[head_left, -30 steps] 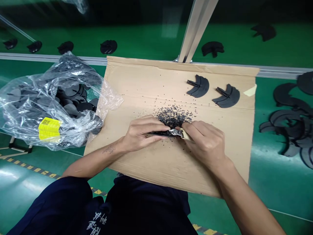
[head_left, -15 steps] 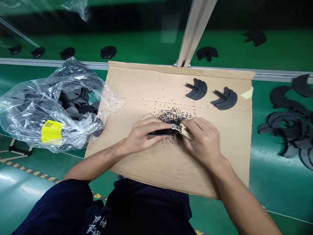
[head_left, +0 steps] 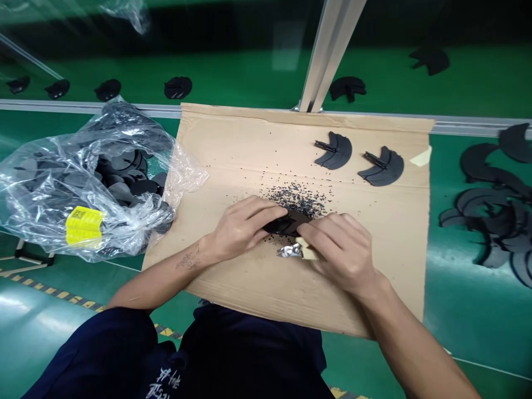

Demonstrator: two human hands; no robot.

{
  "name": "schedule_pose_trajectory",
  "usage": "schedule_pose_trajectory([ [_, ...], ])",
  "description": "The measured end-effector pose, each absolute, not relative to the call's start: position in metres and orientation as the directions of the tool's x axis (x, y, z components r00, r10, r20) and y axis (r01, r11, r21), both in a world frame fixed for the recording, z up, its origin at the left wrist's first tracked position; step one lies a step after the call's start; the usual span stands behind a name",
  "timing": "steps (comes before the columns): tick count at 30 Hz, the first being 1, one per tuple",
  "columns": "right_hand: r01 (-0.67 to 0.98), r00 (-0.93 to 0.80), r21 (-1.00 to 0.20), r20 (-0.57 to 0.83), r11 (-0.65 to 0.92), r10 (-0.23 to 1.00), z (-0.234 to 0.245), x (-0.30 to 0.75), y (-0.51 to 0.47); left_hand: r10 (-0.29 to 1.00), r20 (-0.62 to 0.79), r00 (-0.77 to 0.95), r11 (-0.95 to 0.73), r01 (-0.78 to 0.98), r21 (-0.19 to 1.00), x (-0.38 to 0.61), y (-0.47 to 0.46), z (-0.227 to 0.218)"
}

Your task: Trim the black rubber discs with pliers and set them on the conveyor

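On the cardboard [head_left: 249, 144], left hand [head_left: 236, 230] pinches a black part [head_left: 286, 223] — right hand [head_left: 341, 249] grips a scraper [head_left: 296, 250]; steady the part, scrape lightly toward the shavings [head_left: 297, 198].

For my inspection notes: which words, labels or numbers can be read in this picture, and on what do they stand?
Yellow paper label on the clear plastic bag: printed, but too small to read.
White characters on the dark blue garment: cut off and blurred, not readable.
No other text shows.
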State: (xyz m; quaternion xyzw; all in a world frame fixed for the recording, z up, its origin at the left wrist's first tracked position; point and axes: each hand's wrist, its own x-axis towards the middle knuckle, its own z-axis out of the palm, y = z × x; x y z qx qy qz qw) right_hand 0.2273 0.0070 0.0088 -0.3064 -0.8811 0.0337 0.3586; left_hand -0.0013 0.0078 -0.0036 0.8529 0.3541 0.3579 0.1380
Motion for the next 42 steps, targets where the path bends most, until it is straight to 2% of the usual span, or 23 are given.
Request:
schedule_pose_trajectory([
  [2, 0.439, -0.573, -0.34, 0.607, 0.831, 0.551, 0.01, 0.227, 0.006, 0.701, 0.492, 0.516, -0.71, 0.564, 0.421, -0.002, 0.008, -0.006],
  [3, 0.396, -0.566, -0.401, 0.602, 0.826, 0.563, 0.01, 0.228, 0.006, 0.707, 0.489, 0.511, -0.705, 0.567, 0.427, -0.002, 0.008, -0.006],
  [6, 0.4, -0.496, -0.511, 0.577, 0.761, 0.649, 0.009, 0.233, 0.011, 0.735, 0.49, 0.469, -0.678, 0.5, 0.539, -0.002, 0.008, -0.006],
  [10, 0.641, -0.47, -0.394, 0.477, 0.658, 0.743, 0.006, 0.243, 0.021, 0.765, 0.494, 0.413, -0.638, 0.378, 0.671, -0.001, 0.009, -0.003],
  [12, 0.686, -0.498, -0.326, 0.442, 0.651, 0.746, 0.005, 0.245, 0.023, 0.77, 0.49, 0.408, -0.627, 0.347, 0.697, -0.001, 0.008, -0.001],
  [37, 0.714, -0.56, -0.108, 0.507, 0.692, 0.656, 0.009, 0.243, 0.019, 0.733, 0.511, 0.449, -0.654, 0.259, 0.711, -0.002, 0.004, -0.003],
  [42, 0.729, -0.577, -0.023, 0.518, 0.684, 0.632, 0.014, 0.241, 0.016, 0.722, 0.54, 0.433, -0.669, 0.236, 0.705, -0.001, 0.004, -0.003],
])
